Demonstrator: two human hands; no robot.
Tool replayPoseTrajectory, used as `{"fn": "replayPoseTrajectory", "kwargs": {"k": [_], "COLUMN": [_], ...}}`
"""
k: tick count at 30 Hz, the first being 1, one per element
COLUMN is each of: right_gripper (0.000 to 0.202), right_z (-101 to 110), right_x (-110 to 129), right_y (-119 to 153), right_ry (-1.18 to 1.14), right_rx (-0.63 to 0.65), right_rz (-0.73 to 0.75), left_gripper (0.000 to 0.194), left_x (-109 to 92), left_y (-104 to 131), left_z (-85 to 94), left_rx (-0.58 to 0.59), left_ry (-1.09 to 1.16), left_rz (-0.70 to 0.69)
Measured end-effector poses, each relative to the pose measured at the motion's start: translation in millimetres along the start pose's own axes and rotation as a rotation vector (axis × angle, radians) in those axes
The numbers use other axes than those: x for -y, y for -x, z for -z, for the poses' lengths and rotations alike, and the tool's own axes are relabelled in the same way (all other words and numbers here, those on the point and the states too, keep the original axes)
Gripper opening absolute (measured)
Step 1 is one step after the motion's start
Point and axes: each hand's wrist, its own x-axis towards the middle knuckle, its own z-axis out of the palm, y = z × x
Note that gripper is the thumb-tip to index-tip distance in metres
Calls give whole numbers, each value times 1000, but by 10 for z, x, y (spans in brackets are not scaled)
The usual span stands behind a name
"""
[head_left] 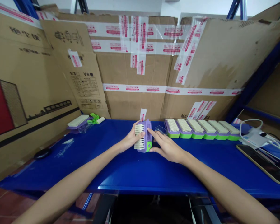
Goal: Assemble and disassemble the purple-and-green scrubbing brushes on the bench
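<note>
A purple and green brush (147, 136) with cream bristles is held up over the blue table, its bristles facing left. My left hand (131, 137) grips its left side, with the thumb across the bristles. On the other side, my right hand (169, 146) touches the purple back with its fingertips, and its thumb lies by the green end. Just behind my right hand is a clear plastic piece (161, 129), partly hidden. Several similar brushes (196, 128) stand bristles up in a row to the right.
Another purple brush (78, 122) and green parts (93, 118) lie at the back left, a black round object (42, 153) nearer. A phone (263, 161) and white cables (276, 146) occupy the right end. Cardboard walls (135, 71) enclose the blue table (140, 174).
</note>
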Motion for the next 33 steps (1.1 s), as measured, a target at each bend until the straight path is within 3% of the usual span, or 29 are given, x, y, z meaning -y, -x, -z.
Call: {"fn": "replayPoseTrajectory", "kwargs": {"k": [11,17,21,25,30,33], "right_gripper": [95,119,130,121,99,102], "right_z": [-6,-65,-120,-90,-85,-147], "right_x": [5,-3,-19,5,73,98], "right_y": [19,6,-20,-49,-63,-60], "right_ry": [-21,10,59,90,146,189], "right_rx": [-11,54,-36,-122,-122,-121], "right_rz": [-15,-51,-62,-9,73,59], "left_gripper": [85,97,80,64,64,62], "left_x": [-58,-95,-111,-149,-202,-199], "left_y": [27,32,46,57,64,66], "left_z": [-79,-183,-248,-256,-239,-260], "left_rx": [-73,-121,-132,-182,-252,-235], "left_ry": [-80,46,198,264,259,263], "left_rz": [15,69,207,266,294,359]}}
